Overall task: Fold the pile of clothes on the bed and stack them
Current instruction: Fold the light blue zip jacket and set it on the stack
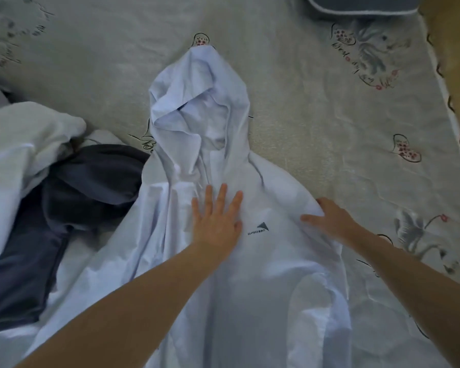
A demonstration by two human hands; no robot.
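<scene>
Head view: pale hooded jacket (223, 261) spread front-up on the bed (316, 115), left hand (217, 221) pressing flat with fingers straight, right hand (327, 217) pinching the shoulder edge; thin, light, probably slippery, best taken at shoulders and hem.

Pale hoodie (223, 261) spread front-up on bed (316, 128), hood far, white and dark clothes (51, 195) heaped left

Pale lilac-white hooded jacket (223, 160) with small dark chest logo (259, 228) (triangle above lettering); dark navy garment (72, 197); white garment (19, 144); grey-green bedspread (316, 107) printed with red-flowered motifs.
</scene>
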